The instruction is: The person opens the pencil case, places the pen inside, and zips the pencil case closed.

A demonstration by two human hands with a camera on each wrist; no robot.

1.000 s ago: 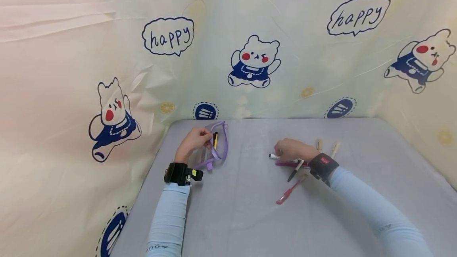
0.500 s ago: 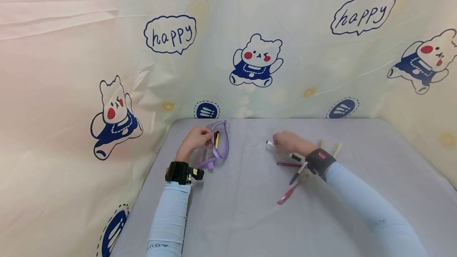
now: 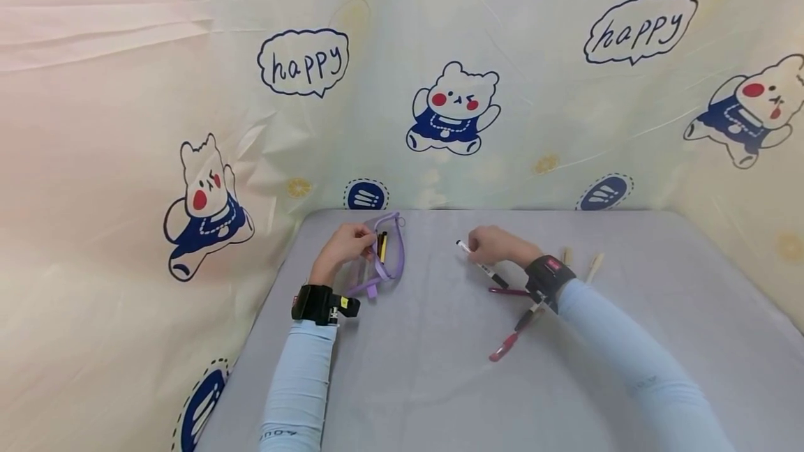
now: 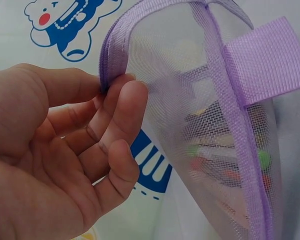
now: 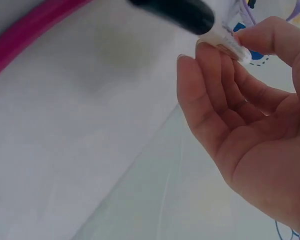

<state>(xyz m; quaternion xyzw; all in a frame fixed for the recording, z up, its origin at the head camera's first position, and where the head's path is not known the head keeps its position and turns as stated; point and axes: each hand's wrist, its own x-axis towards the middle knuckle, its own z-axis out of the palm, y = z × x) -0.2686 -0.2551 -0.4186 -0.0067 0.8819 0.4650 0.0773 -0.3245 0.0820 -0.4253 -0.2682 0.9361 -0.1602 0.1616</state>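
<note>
My left hand (image 3: 344, 248) pinches the purple zip edge of a see-through mesh pencil case (image 4: 162, 55) at the back left of the table. Through the mesh in the left wrist view, several colourful items show blurred. A yellow-and-black pen (image 3: 383, 248) shows at the case's opening in the head view. My right hand (image 3: 499, 245) holds a white marker (image 5: 222, 41) with a black end between thumb and fingers, raised above the cloth. Under and beside that forearm lie a dark purple pen (image 3: 502, 291), a black-tipped pen (image 3: 524, 319) and a red pen (image 3: 504, 348).
Two cream-coloured pens (image 3: 594, 268) lie beyond the right wrist, partly hidden by it. A grey cloth covers the table (image 3: 427, 368). A printed curtain (image 3: 534, 89) hangs along the back and sides.
My right hand has lifted the white marker from among the pens and moved left with it, towards the pencil case. My left hand keeps its hold on the case.
</note>
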